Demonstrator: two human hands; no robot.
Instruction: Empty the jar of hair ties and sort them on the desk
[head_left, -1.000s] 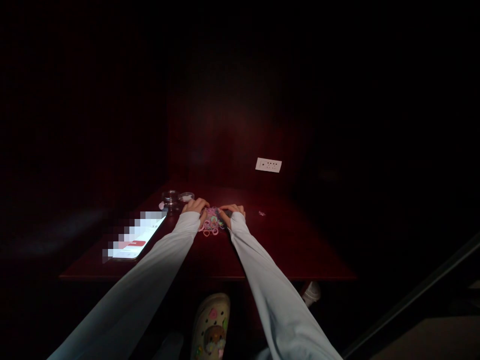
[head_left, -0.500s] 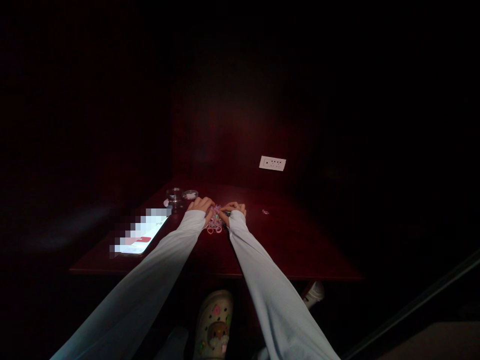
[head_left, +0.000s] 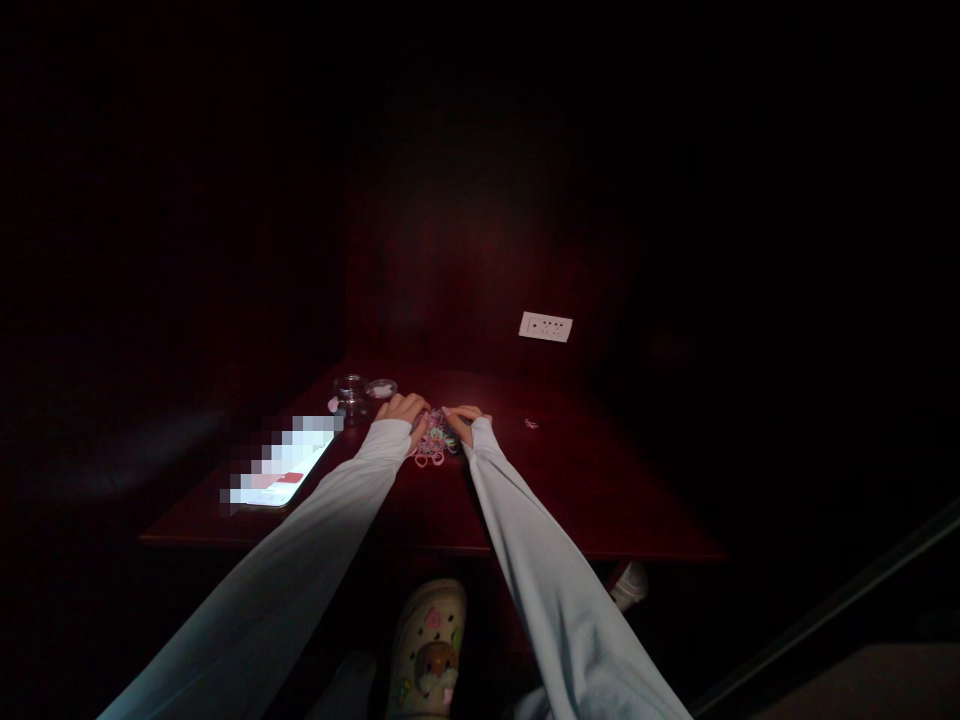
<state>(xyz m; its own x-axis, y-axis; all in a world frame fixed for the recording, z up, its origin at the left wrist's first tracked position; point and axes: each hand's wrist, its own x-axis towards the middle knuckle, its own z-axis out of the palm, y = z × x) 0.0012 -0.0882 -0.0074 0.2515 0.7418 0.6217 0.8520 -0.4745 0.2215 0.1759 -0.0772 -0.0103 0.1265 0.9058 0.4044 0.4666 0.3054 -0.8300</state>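
Observation:
A loose pile of small coloured hair ties [head_left: 435, 438], mostly pink and purple with some green, lies on the dark red table [head_left: 585, 500]. Along its left side rests my left hand [head_left: 402, 410], fingers curved over the edge of the pile and thumb apart from them. On the other side, my right hand [head_left: 469, 418] reaches in with its fingers stretched out and its thumb lower down. Both hands touch or nearly touch the pile, and I make out nothing gripped in either. To the right, a few more hair ties [head_left: 531, 424] lie apart.
Behind my left hand stand a clear jar [head_left: 350, 398] and a round clear lid [head_left: 382, 389]. A lit phone [head_left: 292, 470] lies at the left. The back panel carries a white power socket [head_left: 545, 327]. Below the table's front edge is a decorated clog [head_left: 429, 645].
My right hand has shifted slightly right, away from the pile, uncovering more of the hair ties, green ones included. My left hand stays nearly in place.

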